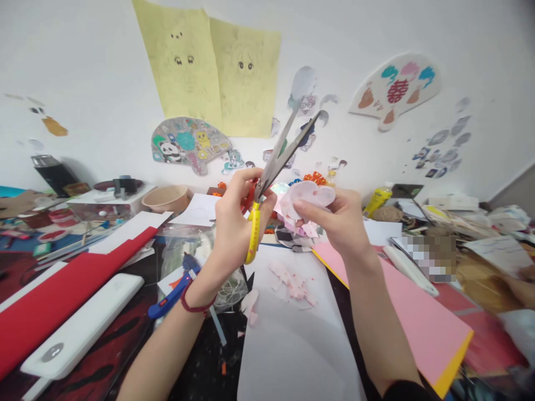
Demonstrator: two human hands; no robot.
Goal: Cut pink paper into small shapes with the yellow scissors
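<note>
My left hand (236, 223) grips the scissors (273, 167) by their yellow and red handles. Their blades stand apart and point up and to the right, toward the wall. To the right, my right hand (345, 223) pinches a pale pink petal-shaped paper piece (311, 196) between thumb and fingers. Below the hands a white sheet (296, 345) lies on the dark table, with pink paper scraps (295, 284) on it. The blades do not touch the held paper.
A blue glue gun (175, 289) lies by my left forearm. Red paper (79, 295) and a white device (86, 323) are at the left. Pink paper (413, 317) lies at the right. A round bowl (166, 199) and a yellow bottle (379, 199) stand near the wall.
</note>
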